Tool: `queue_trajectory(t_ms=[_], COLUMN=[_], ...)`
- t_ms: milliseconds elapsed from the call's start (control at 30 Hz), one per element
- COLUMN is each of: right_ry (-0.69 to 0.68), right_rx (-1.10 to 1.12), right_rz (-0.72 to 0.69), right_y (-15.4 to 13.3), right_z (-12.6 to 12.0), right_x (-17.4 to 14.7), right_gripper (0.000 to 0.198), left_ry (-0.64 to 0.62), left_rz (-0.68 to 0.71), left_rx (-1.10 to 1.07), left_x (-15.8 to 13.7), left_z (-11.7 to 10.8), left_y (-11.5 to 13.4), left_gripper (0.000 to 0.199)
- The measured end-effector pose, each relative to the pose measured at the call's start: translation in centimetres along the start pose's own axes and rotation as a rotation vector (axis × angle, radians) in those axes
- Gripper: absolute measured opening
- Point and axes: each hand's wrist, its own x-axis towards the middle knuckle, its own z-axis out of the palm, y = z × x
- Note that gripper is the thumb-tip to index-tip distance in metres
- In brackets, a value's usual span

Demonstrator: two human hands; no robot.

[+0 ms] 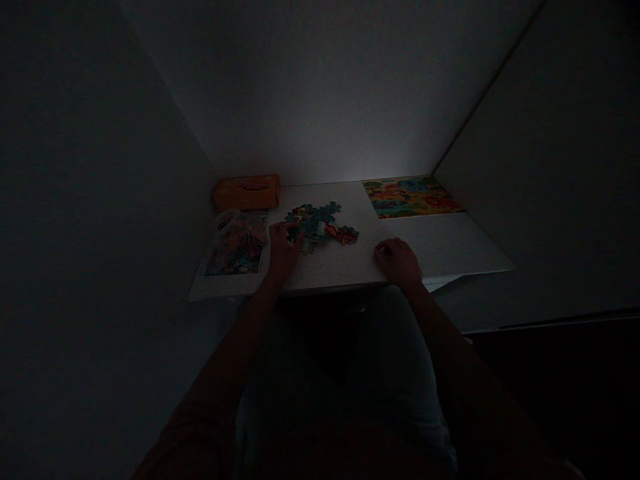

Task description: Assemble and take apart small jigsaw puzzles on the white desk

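A heap of jigsaw puzzle pieces (pixel 315 220), mostly blue-green with some red and yellow ones, lies on the white table (pixel 345 267). My left hand (pixel 284 257) is at the heap's near left edge, thumb and fingers apart, with dark pieces showing between them. Whether its fingertips touch any piece is hard to see in the dim light. To the right of the heap, my right hand (pixel 400 262) rests on the table near its front edge. Its fingers are curled in toward the thumb, and what they hold, if anything, is hidden.
An orange box (pixel 247 193) stands at the back left. Before it lies a clear plastic bag (pixel 227 227) over a colourful printed sheet (pixel 235 260). A bright picture board (pixel 413 197) lies at the back right. Walls (pixel 320 100) enclose the table, and the scene is very dark.
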Motion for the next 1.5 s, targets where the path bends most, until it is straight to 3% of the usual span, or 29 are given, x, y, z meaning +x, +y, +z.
queue_trajectory(t_ms=[133,233,300,433,500,667,800,933,1100,1233,1367,1433,1500], right_ry=[-0.001,0.009,0.019,-0.001,-0.005,0.016,0.016,-0.075,-0.222,-0.158,-0.014,0.037,0.049], right_rx=[-0.014,-0.002,0.003,-0.006,-0.003,-0.001,-0.025,-0.038,-0.065,-0.074,-0.106,-0.120,-0.106], right_rz=[0.010,-0.002,-0.013,-0.003,-0.005,-0.032,-0.040,-0.049,0.015,0.122,0.163,0.121,0.064], right_y=[0.1,0.2,0.2,0.3,0.3,0.5,0.1,-0.1,1.0,2.4,3.9,4.7,5.6], right_z=[0.0,0.0,-0.1,-0.1,-0.2,-0.1,0.0,-0.6,-2.2,-2.5,-0.6,0.5,1.3], right_x=[0.0,-0.1,-0.2,-0.1,-0.1,-0.1,-0.2,0.0,3.8,9.3,12.6,12.8,12.7], right_gripper=[0.025,0.026,0.027,0.028,0.028,0.030,0.030,0.029,0.028,0.031,0.033,0.035,0.037], left_ry=[0.009,-0.065,-0.087,-0.077,-0.106,-0.169,-0.143,-0.150,-0.327,-0.345,-0.415,-0.456,-0.434], left_rz=[-0.067,-0.137,-0.140,-0.084,-0.093,-0.064,-0.090,-0.115,0.038,0.102,0.206,0.177,0.002], left_rx=[-0.125,-0.107,0.000,0.320,0.437,0.523,0.534,0.528,0.458,0.485,0.561,0.627,0.705], left_x=[-0.8,-0.9,-0.9,-1.9,-2.8,-4.7,-4.7,-4.3,-3.8,-3.9,-4.5,-4.4,-3.8], left_z=[-1.2,-2.1,-2.6,-3.4,-3.6,-4.0,-4.3,-4.5,-4.5,-4.9,-4.7,-3.4,-1.1], left_y=[-1.0,-1.6,-1.8,-1.3,-0.8,0.2,0.8,1.0,0.7,1.1,2.8,3.9,5.1], left_gripper=[0.037,0.033,0.035,0.065,0.068,0.054,0.045,0.045,0.047,0.059,0.072,0.077,0.099])
